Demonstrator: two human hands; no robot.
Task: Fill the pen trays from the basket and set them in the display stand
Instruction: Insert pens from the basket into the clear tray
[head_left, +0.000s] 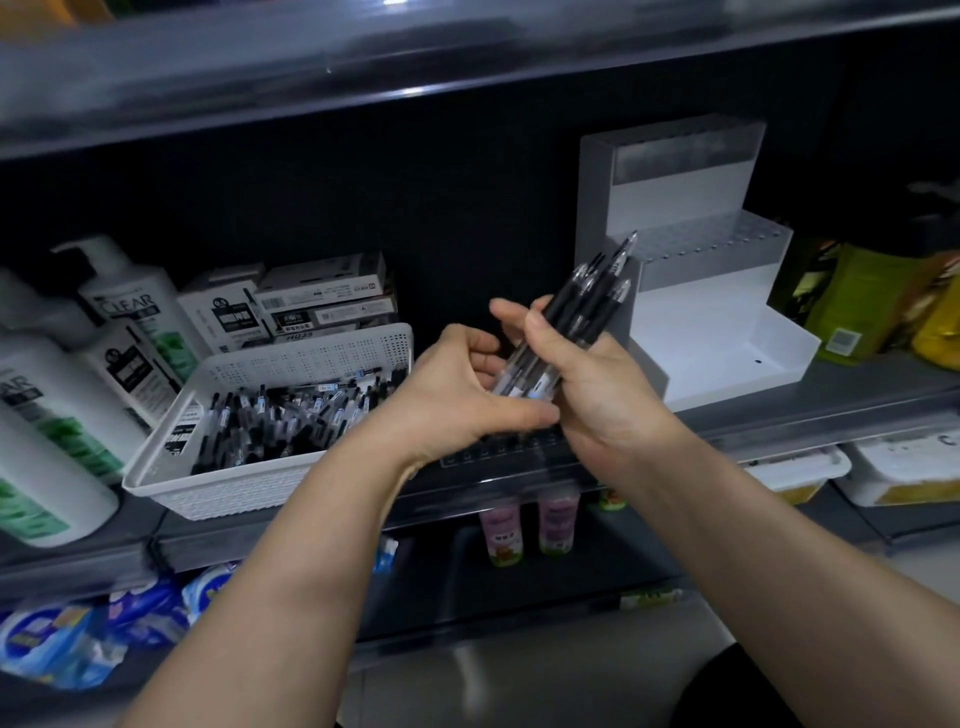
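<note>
My right hand (587, 379) grips a bundle of several black pens (592, 296), tips pointing up and to the right. My left hand (462, 395) cups the lower, clear ends of the same bundle. The white perforated basket (311, 358) sits on the shelf left of my hands, with many black pens lying in it. A dark pen tray (498, 457) with a row of holes lies on the shelf edge just below my hands, partly hidden. The white stepped display stand (727, 332) stands to the right; its upper two steps hold trays and its lowest step is bare.
White shampoo bottles (130, 312) stand at the far left. Pen boxes (322, 301) are stacked behind the basket. Green and yellow packets (862, 306) lean right of the stand. The lower shelf holds small bottles (556, 519), blue packs and white tubs.
</note>
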